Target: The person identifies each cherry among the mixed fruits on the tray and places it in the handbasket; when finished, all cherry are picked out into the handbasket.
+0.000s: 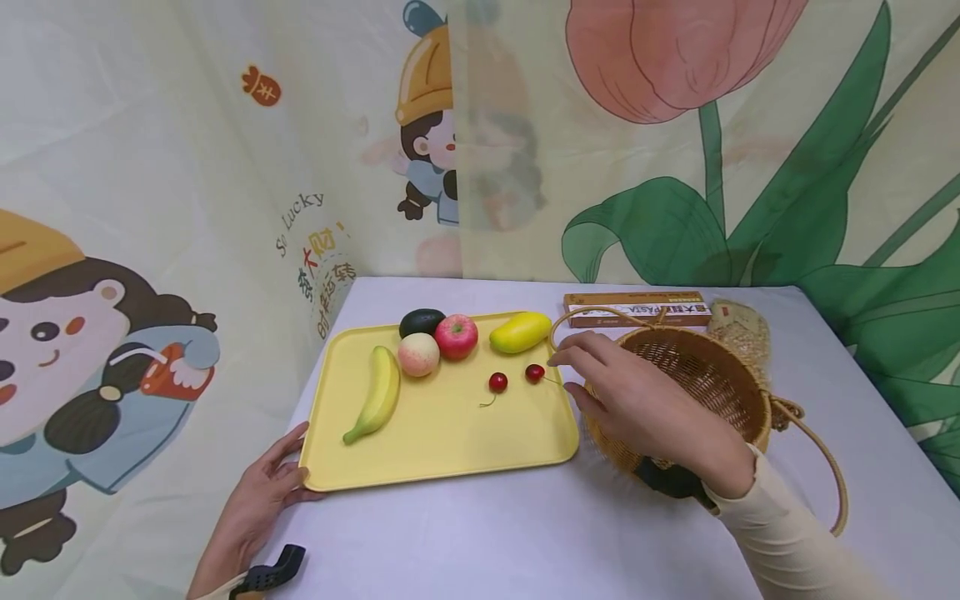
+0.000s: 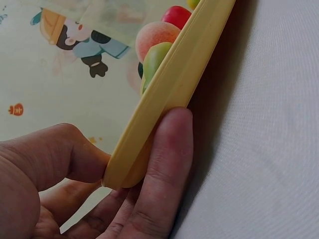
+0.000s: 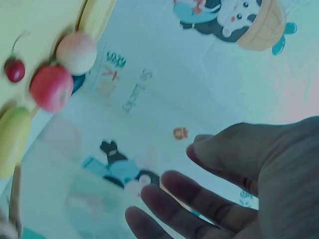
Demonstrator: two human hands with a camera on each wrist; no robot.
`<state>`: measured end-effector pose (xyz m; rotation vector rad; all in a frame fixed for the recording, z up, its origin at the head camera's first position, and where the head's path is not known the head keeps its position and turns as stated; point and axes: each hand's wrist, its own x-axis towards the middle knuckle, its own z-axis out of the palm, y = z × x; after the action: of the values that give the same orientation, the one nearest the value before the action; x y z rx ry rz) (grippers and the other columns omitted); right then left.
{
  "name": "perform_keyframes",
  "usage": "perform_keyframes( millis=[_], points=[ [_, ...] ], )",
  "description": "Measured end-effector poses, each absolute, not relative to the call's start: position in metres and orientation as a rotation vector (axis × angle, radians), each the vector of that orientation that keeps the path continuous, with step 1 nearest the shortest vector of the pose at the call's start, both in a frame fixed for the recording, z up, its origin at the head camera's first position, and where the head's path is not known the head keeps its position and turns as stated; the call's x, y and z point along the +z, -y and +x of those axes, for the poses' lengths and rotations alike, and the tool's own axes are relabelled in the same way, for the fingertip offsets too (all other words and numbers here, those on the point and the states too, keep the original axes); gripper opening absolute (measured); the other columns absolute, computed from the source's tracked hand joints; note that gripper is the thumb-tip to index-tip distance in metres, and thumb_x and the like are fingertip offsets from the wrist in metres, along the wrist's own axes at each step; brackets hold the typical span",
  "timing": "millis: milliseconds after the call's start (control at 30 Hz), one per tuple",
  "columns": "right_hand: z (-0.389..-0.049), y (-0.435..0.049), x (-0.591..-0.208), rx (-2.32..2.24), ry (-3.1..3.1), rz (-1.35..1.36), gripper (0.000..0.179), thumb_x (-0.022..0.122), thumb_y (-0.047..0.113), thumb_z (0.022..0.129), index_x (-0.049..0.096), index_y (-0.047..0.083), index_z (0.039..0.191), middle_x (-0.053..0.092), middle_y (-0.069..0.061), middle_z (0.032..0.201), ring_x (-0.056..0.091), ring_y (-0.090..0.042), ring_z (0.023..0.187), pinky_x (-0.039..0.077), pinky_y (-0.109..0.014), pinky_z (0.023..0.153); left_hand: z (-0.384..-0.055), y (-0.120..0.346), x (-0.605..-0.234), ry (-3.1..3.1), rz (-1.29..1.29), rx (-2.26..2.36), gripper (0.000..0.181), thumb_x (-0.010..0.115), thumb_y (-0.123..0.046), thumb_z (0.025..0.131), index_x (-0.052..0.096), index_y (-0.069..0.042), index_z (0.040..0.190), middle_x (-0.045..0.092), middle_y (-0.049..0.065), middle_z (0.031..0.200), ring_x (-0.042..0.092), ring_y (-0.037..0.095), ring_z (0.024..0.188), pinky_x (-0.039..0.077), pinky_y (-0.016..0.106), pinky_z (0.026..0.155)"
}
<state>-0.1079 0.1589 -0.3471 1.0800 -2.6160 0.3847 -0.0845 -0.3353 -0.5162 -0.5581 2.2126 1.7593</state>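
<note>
At its near left corner a yellow tray (image 1: 450,442) is pinched by my left hand (image 1: 258,496), with thumb and fingers on either side of the rim in the left wrist view. On the tray lie a banana (image 1: 378,392), a peach (image 1: 418,355), a red apple (image 1: 456,337), a dark green oval fruit (image 1: 422,322), a yellow mango (image 1: 520,332) and two cherries (image 1: 498,382). My right hand (image 1: 645,400) hovers by the tray's right edge, over a wicker basket (image 1: 731,375). Its fingers are spread and hold nothing; the fingertips are close to the right cherry's stem.
Behind the basket lie a brown pasta box (image 1: 637,308) and a beige woven bag (image 1: 738,325). The basket's rope handle (image 1: 828,467) sticks out to the right. A white cloth (image 1: 450,550) covers the table, and printed curtains (image 1: 510,167) hang behind and at the left.
</note>
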Motion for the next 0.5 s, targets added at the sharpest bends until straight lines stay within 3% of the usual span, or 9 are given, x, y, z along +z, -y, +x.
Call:
perform_keyframes(
  millis=[500],
  points=[
    [-0.117,-0.088,-0.402,0.316,2.709,1.108,0.056,0.075,0.016,0.098,0.055,0.013,0.151,0.059,-0.014,0.15,0.067,-0.027,0.128,0.066,-0.037,0.098,-0.085,0.335,-0.517,-2.189,-0.536,1.786,0.084,0.049,0.004,0.102,0.017,-0.026,0.173,0.022,0.02,0.173,0.068,0.009,0.106,0.069,0.037,0.088]
  ],
)
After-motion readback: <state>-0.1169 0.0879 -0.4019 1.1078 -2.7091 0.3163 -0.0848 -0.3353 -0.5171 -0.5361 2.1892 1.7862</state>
